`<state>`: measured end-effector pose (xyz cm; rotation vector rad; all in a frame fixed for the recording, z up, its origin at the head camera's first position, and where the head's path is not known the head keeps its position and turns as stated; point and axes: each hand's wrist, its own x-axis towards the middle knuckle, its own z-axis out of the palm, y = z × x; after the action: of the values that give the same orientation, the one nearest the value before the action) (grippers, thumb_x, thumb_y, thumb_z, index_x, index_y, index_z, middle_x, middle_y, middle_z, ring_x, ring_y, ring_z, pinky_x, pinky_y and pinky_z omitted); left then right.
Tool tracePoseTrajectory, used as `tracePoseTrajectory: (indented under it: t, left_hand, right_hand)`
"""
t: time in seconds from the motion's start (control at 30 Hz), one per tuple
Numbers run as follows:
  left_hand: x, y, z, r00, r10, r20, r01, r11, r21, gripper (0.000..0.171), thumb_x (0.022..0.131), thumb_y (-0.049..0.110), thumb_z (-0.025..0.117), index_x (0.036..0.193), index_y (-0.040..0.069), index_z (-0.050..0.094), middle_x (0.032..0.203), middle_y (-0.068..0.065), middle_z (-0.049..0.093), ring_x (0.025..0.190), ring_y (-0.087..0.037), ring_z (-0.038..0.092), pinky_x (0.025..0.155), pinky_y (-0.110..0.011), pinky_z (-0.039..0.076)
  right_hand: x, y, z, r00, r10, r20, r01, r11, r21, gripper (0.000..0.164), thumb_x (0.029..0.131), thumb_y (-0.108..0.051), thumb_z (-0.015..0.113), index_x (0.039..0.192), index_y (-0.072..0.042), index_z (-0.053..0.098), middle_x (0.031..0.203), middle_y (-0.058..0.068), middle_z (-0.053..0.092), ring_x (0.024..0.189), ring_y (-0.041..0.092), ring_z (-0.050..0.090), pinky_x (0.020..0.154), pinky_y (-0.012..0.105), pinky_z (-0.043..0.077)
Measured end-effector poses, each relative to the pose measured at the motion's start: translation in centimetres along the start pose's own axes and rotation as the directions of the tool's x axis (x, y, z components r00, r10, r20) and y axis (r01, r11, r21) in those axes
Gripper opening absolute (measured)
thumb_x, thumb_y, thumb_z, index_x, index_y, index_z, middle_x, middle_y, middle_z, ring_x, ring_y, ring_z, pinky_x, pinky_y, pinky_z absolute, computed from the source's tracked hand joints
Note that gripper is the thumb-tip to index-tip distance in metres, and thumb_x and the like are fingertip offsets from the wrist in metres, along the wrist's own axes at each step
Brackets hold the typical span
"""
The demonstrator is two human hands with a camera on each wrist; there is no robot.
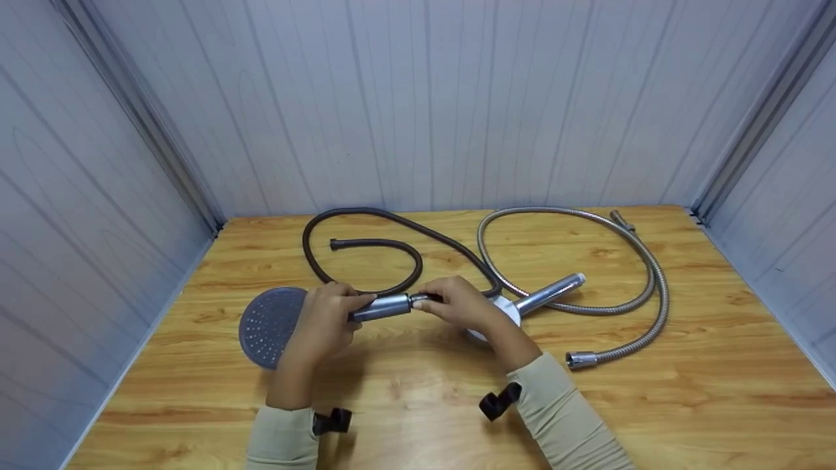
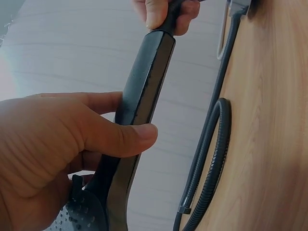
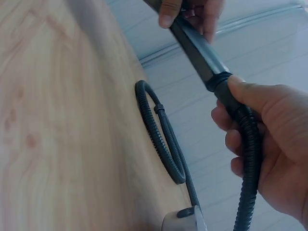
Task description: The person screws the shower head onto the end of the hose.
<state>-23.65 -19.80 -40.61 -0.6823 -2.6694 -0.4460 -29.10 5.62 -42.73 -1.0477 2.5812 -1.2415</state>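
Note:
My left hand (image 1: 326, 321) grips the handle of a dark grey shower head (image 1: 269, 329), thumb and fingers wrapped round it; its wide round face with nozzles points up at the left. At the handle's right end, my right hand (image 1: 457, 303) pinches the end fitting of a black ribbed shower hose (image 1: 366, 211). In the right wrist view the hose fitting (image 3: 226, 96) meets the handle end, with the thumb lying along it. The hose runs from the right hand in a loop over the table, and its other end lies loose.
A second, silver-and-white shower head (image 1: 548, 294) lies beside the right hand, its white head partly covered by the forearm. A silver metal hose (image 1: 663, 294) coils at the right of the wooden table (image 1: 405, 405). Pale panels (image 1: 431, 104) stand behind and at both sides.

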Motion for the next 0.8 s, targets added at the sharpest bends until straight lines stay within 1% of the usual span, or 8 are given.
tracePoseTrajectory:
  t: [0.1, 0.2, 0.37, 0.43, 0.5, 0.57, 0.67, 0.8]
  left_hand:
    - [-0.1, -0.2, 0.0, 1.0, 0.007, 0.01, -0.007, 1.0, 0.005, 0.05, 0.064, -0.007, 0.085, 0.109, 0.013, 0.077, 0.093, -0.009, 0.067, 0.088, -0.031, 0.061, 0.082, -0.05, 0.046]
    - [-0.2, -0.5, 0.0, 1.0, 0.018, 0.01, -0.018, 1.0, 0.006, 0.051, 0.063, -0.009, 0.084, 0.108, 0.014, 0.077, 0.093, -0.008, 0.068, 0.088, -0.031, 0.061, 0.084, -0.051, 0.047]
    - [-0.4, -0.8, 0.0, 1.0, 0.008, 0.03, -0.008, 1.0, -0.002, 0.051, 0.064, -0.008, 0.084, 0.11, 0.015, 0.077, 0.092, -0.007, 0.068, 0.088, -0.03, 0.061, 0.088, -0.051, 0.046]
    - [-0.4, -0.8, 0.0, 0.999, 0.001, 0.045, -0.001, 1.0, -0.014, 0.051, 0.065, -0.009, 0.083, 0.11, 0.014, 0.077, 0.092, -0.007, 0.068, 0.088, -0.029, 0.061, 0.089, -0.051, 0.045]
    - [-0.3, -0.8, -0.1, 0.998, -0.001, 0.061, 0.003, 1.0, -0.028, 0.051, 0.065, -0.008, 0.083, 0.11, 0.014, 0.077, 0.093, -0.006, 0.069, 0.089, -0.029, 0.061, 0.089, -0.05, 0.045]
    - [-0.2, -0.7, -0.2, 0.997, -0.006, 0.079, 0.01, 0.999, -0.051, 0.05, 0.066, -0.008, 0.083, 0.111, 0.014, 0.076, 0.093, -0.006, 0.069, 0.088, -0.028, 0.062, 0.087, -0.048, 0.046]
    - [-0.1, -0.6, -0.5, 0.993, -0.02, 0.116, 0.032, 0.995, -0.099, 0.049, 0.068, -0.007, 0.083, 0.111, 0.013, 0.076, 0.092, -0.005, 0.069, 0.086, -0.024, 0.062, 0.08, -0.043, 0.049]
    - [-0.1, -0.4, -0.6, 0.988, -0.04, 0.148, 0.061, 0.988, -0.139, 0.048, 0.069, -0.007, 0.081, 0.112, 0.013, 0.076, 0.093, -0.004, 0.067, 0.084, -0.019, 0.06, 0.074, -0.037, 0.051]
  right_hand:
    - [-0.3, 0.2, 0.4, 0.994, -0.09, -0.064, 0.085, 0.994, -0.071, 0.018, 0.092, -0.023, 0.069, 0.097, -0.006, 0.072, 0.081, -0.001, 0.066, 0.065, 0.008, 0.05, 0.061, 0.027, 0.044]
    - [-0.5, 0.8, 0.9, 0.964, -0.23, -0.137, 0.206, 0.964, -0.166, 0.023, 0.085, -0.019, 0.076, 0.102, -0.004, 0.072, 0.088, 0.004, 0.07, 0.07, 0.012, 0.057, 0.064, 0.03, 0.049]
    - [-0.6, 1.8, 1.6, 0.852, -0.469, -0.233, 0.37, 0.854, -0.366, 0.032, 0.076, -0.018, 0.084, 0.103, -0.004, 0.073, 0.089, 0.004, 0.07, 0.076, 0.016, 0.061, 0.069, 0.033, 0.05]
    - [-0.7, 2.0, 1.8, 0.81, -0.533, -0.247, 0.404, 0.811, -0.424, 0.031, 0.076, -0.019, 0.084, 0.101, -0.005, 0.073, 0.086, 0.002, 0.069, 0.076, 0.016, 0.061, 0.068, 0.033, 0.05]
    - [-0.7, 2.1, 1.9, 0.781, -0.576, -0.244, 0.428, 0.777, -0.462, 0.029, 0.078, -0.02, 0.082, 0.102, -0.005, 0.073, 0.086, 0.002, 0.068, 0.078, 0.016, 0.062, 0.07, 0.032, 0.051]
    - [-0.7, 2.0, 1.9, 0.768, -0.596, -0.234, 0.445, 0.76, -0.474, 0.026, 0.081, -0.019, 0.08, 0.102, -0.005, 0.073, 0.086, 0.002, 0.068, 0.079, 0.017, 0.062, 0.071, 0.032, 0.052]
    - [-0.6, 1.7, 1.8, 0.771, -0.602, -0.207, 0.45, 0.746, -0.492, 0.022, 0.086, -0.017, 0.075, 0.103, -0.003, 0.072, 0.086, 0.004, 0.067, 0.081, 0.019, 0.063, 0.073, 0.033, 0.052]
    - [-0.7, 1.6, 1.6, 0.802, -0.573, -0.166, 0.437, 0.754, -0.491, 0.022, 0.089, -0.017, 0.071, 0.105, -0.001, 0.071, 0.088, 0.005, 0.068, 0.081, 0.02, 0.062, 0.073, 0.033, 0.052]
